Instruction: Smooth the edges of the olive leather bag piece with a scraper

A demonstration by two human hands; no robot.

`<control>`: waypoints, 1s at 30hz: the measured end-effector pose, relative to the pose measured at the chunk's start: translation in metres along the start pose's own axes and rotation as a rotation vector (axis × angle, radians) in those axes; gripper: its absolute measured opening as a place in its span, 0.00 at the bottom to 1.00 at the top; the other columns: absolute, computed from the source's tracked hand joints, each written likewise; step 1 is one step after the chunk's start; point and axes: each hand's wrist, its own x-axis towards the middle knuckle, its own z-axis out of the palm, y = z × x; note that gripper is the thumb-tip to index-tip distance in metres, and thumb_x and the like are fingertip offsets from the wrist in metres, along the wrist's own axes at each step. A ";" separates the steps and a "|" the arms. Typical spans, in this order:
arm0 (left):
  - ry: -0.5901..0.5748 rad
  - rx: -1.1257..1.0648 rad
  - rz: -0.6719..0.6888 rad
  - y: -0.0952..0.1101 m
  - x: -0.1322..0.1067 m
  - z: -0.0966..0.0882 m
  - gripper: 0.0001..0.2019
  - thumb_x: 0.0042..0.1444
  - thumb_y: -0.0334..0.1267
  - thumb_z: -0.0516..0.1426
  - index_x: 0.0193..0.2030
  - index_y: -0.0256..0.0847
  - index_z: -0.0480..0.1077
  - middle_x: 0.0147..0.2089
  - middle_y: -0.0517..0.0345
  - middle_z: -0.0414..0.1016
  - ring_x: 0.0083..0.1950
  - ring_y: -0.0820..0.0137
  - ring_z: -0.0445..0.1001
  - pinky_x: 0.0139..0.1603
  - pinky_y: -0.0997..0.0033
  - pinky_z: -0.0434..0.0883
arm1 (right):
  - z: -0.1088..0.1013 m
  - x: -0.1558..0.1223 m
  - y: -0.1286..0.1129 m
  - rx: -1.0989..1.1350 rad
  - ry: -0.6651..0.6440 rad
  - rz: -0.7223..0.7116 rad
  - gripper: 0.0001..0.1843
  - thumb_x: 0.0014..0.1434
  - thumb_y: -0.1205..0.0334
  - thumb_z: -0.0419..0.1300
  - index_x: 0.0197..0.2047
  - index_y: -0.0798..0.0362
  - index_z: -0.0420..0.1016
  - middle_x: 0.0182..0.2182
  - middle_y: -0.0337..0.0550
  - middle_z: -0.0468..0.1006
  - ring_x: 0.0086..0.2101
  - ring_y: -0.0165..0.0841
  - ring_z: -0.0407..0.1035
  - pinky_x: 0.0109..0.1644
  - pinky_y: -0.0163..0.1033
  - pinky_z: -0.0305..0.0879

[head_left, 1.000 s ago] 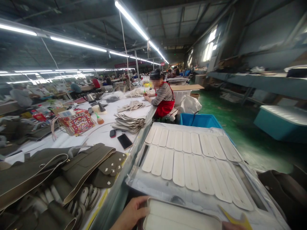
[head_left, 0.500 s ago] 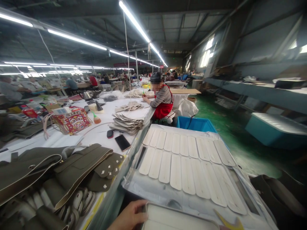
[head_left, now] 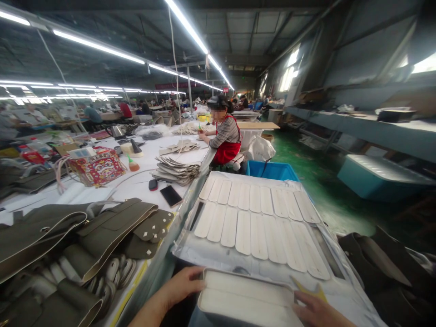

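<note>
A cream stack of long panels with rounded corners is at the bottom centre, its thick side facing me and a line along its middle. My left hand grips its left end, fingertips at the upper corner. At the other end my right hand is closed on the edge, partly cut off by the frame. Just beyond the stack, two rows of similar cream panels lie flat on a white-covered table. A yellow forked shape shows behind my right hand.
Olive-green bag pieces cover the near left table. Farther along are a phone, piled cut pieces and a glue bottle. A co-worker in a red apron sits beyond. A blue bin stands behind the panel table.
The stack has come higher into view and shows its thick front side. My right hand, barely visible before, now appears at its right end. The whole view has shifted slightly.
</note>
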 end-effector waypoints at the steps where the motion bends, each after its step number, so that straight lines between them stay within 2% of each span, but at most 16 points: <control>1: 0.011 0.045 0.017 0.002 -0.002 -0.001 0.28 0.48 0.48 0.60 0.54 0.35 0.68 0.42 0.52 0.72 0.40 0.68 0.69 0.44 0.71 0.68 | 0.000 -0.002 -0.003 -0.005 0.009 0.002 0.44 0.48 0.29 0.53 0.53 0.59 0.57 0.17 0.40 0.71 0.17 0.30 0.66 0.17 0.28 0.59; 3: 0.041 0.195 0.051 0.006 -0.005 -0.004 0.26 0.50 0.46 0.58 0.55 0.36 0.67 0.49 0.50 0.70 0.52 0.63 0.66 0.57 0.64 0.62 | -0.001 -0.006 -0.009 -0.026 0.026 -0.030 0.39 0.48 0.30 0.54 0.48 0.57 0.60 0.19 0.40 0.71 0.17 0.29 0.66 0.17 0.28 0.60; 5: 0.049 0.379 0.090 0.014 -0.004 -0.005 0.27 0.50 0.44 0.56 0.57 0.39 0.65 0.59 0.50 0.62 0.60 0.61 0.59 0.64 0.61 0.55 | -0.004 -0.007 -0.012 -0.051 0.012 -0.066 0.34 0.50 0.33 0.54 0.45 0.56 0.61 0.20 0.39 0.71 0.17 0.28 0.65 0.18 0.28 0.60; 7: -0.007 0.521 0.126 0.028 0.002 0.001 0.28 0.50 0.39 0.55 0.60 0.41 0.62 0.64 0.53 0.55 0.65 0.63 0.53 0.67 0.63 0.48 | -0.008 -0.008 -0.012 -0.043 -0.042 -0.084 0.31 0.52 0.36 0.56 0.45 0.56 0.61 0.20 0.37 0.70 0.16 0.27 0.64 0.17 0.28 0.59; 9: -0.079 0.643 0.136 0.047 0.015 0.015 0.30 0.49 0.34 0.53 0.61 0.43 0.61 0.64 0.57 0.56 0.65 0.66 0.54 0.67 0.65 0.48 | -0.013 -0.009 -0.012 -0.031 -0.085 -0.106 0.28 0.54 0.40 0.56 0.46 0.56 0.62 0.20 0.36 0.68 0.16 0.26 0.63 0.17 0.27 0.57; 11: -0.132 0.772 0.150 0.068 0.034 0.036 0.28 0.50 0.35 0.53 0.61 0.43 0.61 0.62 0.57 0.61 0.62 0.65 0.59 0.66 0.66 0.53 | -0.018 -0.010 -0.014 -0.061 -0.091 -0.135 0.26 0.56 0.44 0.56 0.48 0.56 0.63 0.20 0.34 0.67 0.16 0.25 0.61 0.17 0.28 0.55; 13: -0.180 0.888 0.178 0.083 0.058 0.060 0.26 0.51 0.38 0.54 0.59 0.43 0.64 0.59 0.56 0.65 0.59 0.63 0.64 0.62 0.64 0.58 | -0.022 -0.011 -0.020 -0.157 -0.050 -0.190 0.27 0.54 0.49 0.58 0.53 0.57 0.64 0.22 0.35 0.67 0.19 0.26 0.62 0.20 0.29 0.57; 15: -0.271 0.934 0.225 0.092 0.080 0.081 0.23 0.52 0.39 0.54 0.56 0.43 0.67 0.55 0.56 0.69 0.55 0.63 0.67 0.58 0.65 0.62 | -0.024 -0.012 -0.030 -0.270 0.033 -0.277 0.32 0.51 0.52 0.61 0.56 0.58 0.64 0.29 0.41 0.71 0.26 0.30 0.66 0.28 0.32 0.63; 17: -0.356 0.906 0.282 0.095 0.097 0.096 0.20 0.53 0.36 0.53 0.54 0.44 0.69 0.51 0.58 0.72 0.49 0.66 0.71 0.52 0.70 0.66 | -0.024 -0.011 -0.039 -0.319 0.117 -0.384 0.32 0.50 0.55 0.63 0.57 0.57 0.65 0.39 0.47 0.72 0.35 0.34 0.68 0.38 0.35 0.66; 19: -0.402 0.854 0.317 0.092 0.105 0.105 0.19 0.54 0.34 0.52 0.52 0.45 0.70 0.48 0.60 0.74 0.43 0.70 0.73 0.45 0.75 0.67 | -0.023 -0.010 -0.047 -0.340 0.148 -0.492 0.27 0.53 0.56 0.61 0.55 0.56 0.68 0.45 0.48 0.71 0.41 0.35 0.68 0.44 0.36 0.65; 23: -0.399 0.820 0.325 0.086 0.104 0.111 0.18 0.54 0.31 0.51 0.49 0.45 0.73 0.45 0.61 0.76 0.39 0.72 0.72 0.40 0.79 0.66 | -0.018 -0.005 -0.052 -0.517 0.128 -0.658 0.15 0.60 0.60 0.53 0.46 0.54 0.76 0.39 0.45 0.76 0.40 0.36 0.69 0.45 0.36 0.62; 30: -0.362 0.861 0.311 0.081 0.099 0.115 0.17 0.56 0.32 0.51 0.51 0.46 0.72 0.47 0.60 0.75 0.42 0.71 0.73 0.44 0.77 0.66 | -0.015 -0.002 -0.042 -0.563 0.153 -0.710 0.17 0.63 0.58 0.50 0.44 0.55 0.77 0.37 0.44 0.77 0.37 0.34 0.70 0.43 0.34 0.62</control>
